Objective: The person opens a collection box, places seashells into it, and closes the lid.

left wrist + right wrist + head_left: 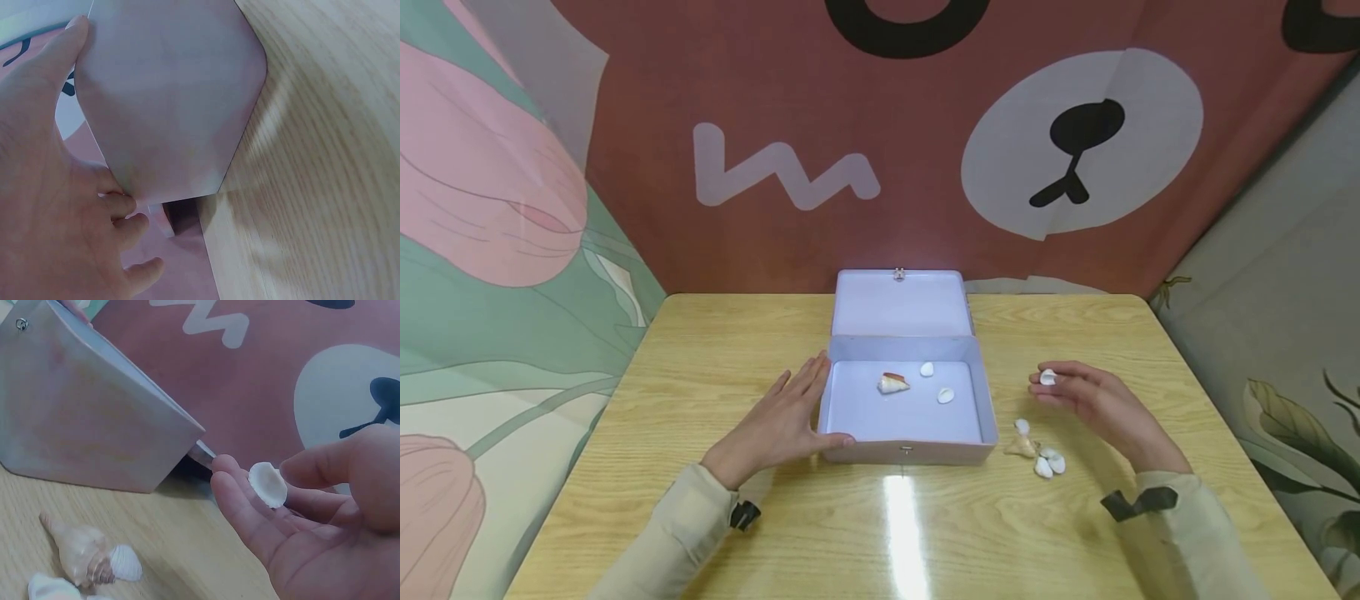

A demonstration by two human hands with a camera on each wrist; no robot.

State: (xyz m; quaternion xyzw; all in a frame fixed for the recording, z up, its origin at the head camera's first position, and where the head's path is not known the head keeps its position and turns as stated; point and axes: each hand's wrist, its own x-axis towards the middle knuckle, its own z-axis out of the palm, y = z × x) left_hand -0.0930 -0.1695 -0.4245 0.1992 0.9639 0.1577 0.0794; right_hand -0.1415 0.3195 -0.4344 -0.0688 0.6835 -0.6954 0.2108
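Note:
A pale metal box (907, 452) stands on the table with its lid (898, 304) raised at the back. Inside lie a brown-and-white cone-shaped seashell (892, 383) and two small white seashells. My left hand (778, 425) rests along the box's left side, fingers extended and thumb over the front corner; the left wrist view shows that side wall (169, 106) close up. To the right of the box, my right hand (1093, 400) holds a small white seashell (269, 485) between thumb and fingers.
On the table right of the box lie a tan spiral conch shell (81, 550) and several white seashells (1051, 461). A wooden table (722, 350) carries everything. Behind it hangs a brown cloth (775, 242) with a cartoon face.

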